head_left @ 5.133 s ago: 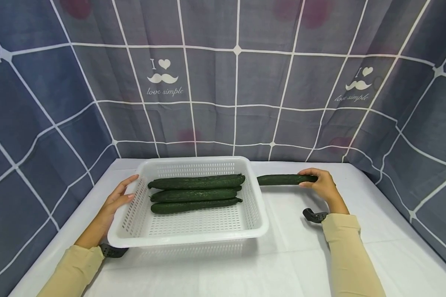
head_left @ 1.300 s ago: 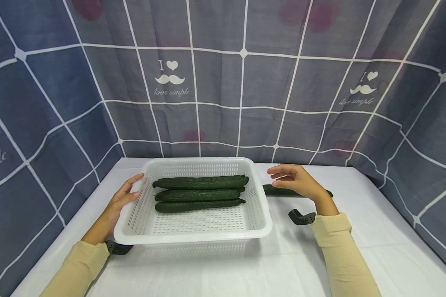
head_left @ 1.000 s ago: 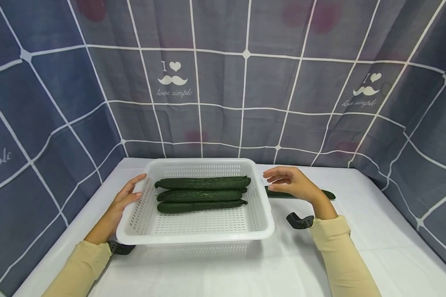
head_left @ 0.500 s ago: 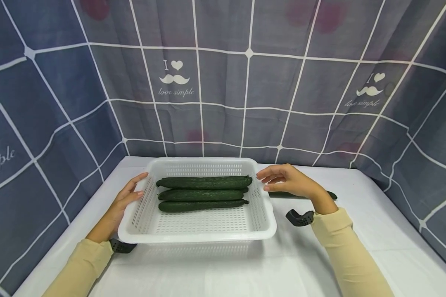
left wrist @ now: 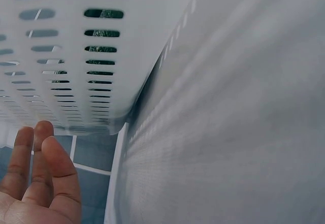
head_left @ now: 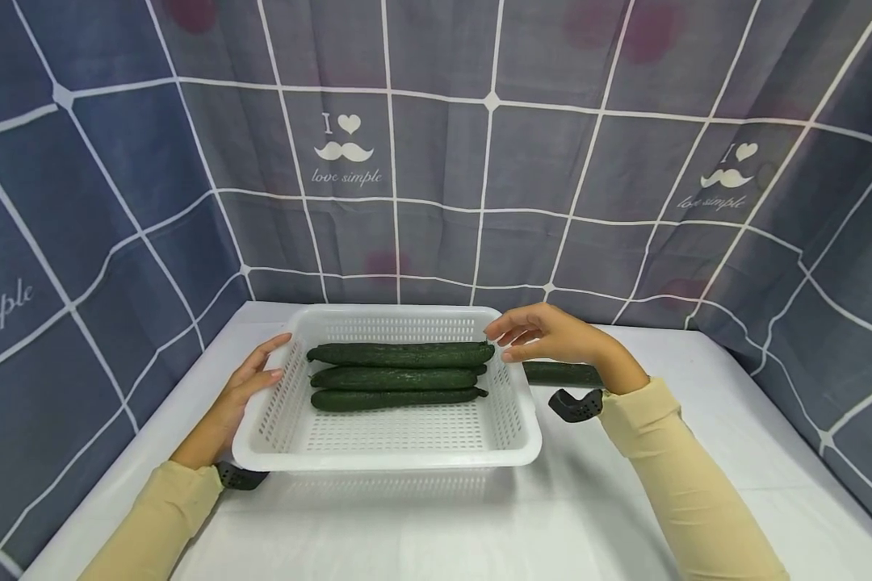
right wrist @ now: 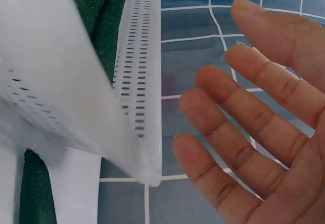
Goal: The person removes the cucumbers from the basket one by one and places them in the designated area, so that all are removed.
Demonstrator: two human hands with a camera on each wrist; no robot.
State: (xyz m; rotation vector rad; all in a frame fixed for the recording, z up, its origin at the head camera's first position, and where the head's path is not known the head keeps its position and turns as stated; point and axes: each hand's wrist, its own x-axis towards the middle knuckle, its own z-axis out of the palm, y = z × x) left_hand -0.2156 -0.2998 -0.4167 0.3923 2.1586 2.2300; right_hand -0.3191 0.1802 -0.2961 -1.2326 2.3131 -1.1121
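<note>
A white perforated plastic basket (head_left: 385,464) stands on the table with several dark green cucumbers (head_left: 400,353) lying side by side in it. My left hand (head_left: 236,395) is at the basket's left rim, thumb and fingers extended; the left wrist view shows its straight fingers (left wrist: 61,168) beside the slotted wall. By the far right corner of the rim is my right hand (head_left: 552,335), holding nothing, its fingers spread in the right wrist view. Another cucumber (head_left: 563,373) lies on the table to the right of the basket, partly hidden behind the right hand and wrist.
White cloth (head_left: 378,532) covers the table. A grey-blue curtain (head_left: 436,161) with white grid lines encloses the back and both sides. Black wrist cameras (head_left: 576,405) hang under the sleeves' cuffs.
The right hand has let go of the cucumber on the right and moved left to the basket's right rim. The left hand has stayed at the left rim. The head view has shifted slightly.
</note>
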